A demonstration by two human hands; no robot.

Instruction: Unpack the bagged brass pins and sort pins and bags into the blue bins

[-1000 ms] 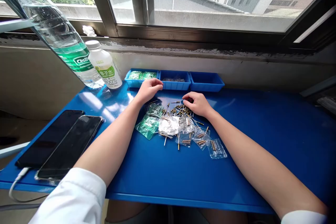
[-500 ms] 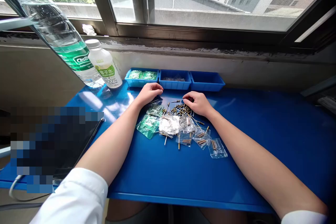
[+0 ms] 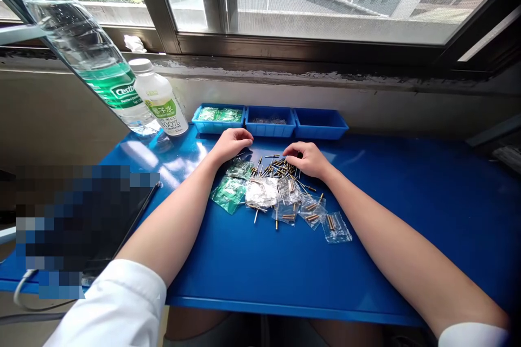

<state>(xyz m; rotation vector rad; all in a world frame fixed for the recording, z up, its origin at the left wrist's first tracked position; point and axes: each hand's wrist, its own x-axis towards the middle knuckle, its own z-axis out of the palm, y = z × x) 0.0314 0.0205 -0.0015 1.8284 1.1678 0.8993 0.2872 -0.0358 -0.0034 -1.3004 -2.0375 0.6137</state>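
Loosely curled, my left hand (image 3: 233, 144) rests on the blue table just behind the green plastic packets (image 3: 228, 193); a gap shows between thumb and fingers, with nothing visible in it. My right hand (image 3: 308, 159) is bent at the right edge of a loose pile of blind rivets (image 3: 277, 168) with brass-coloured bodies and thin pins. Its thumb and fingers stand apart, and no held thing shows. In front of the pile lie clear plastic packets (image 3: 288, 214) with copper-coloured pieces inside, one packet (image 3: 337, 227) farther right. A shiny silvery packet (image 3: 261, 191) overlaps the rivets.
Three joined blue bins stand at the back: the left bin (image 3: 218, 127) has green packets, the middle bin (image 3: 270, 130) small dark pieces, the right bin (image 3: 321, 133) shows only its bare inside. A small white-capped bottle (image 3: 160, 97) and a large water bottle (image 3: 95, 59) stand left.
The view has shifted very slightly, so the table's things sit a little higher in it. Both hands keep nearly the same place and pose.
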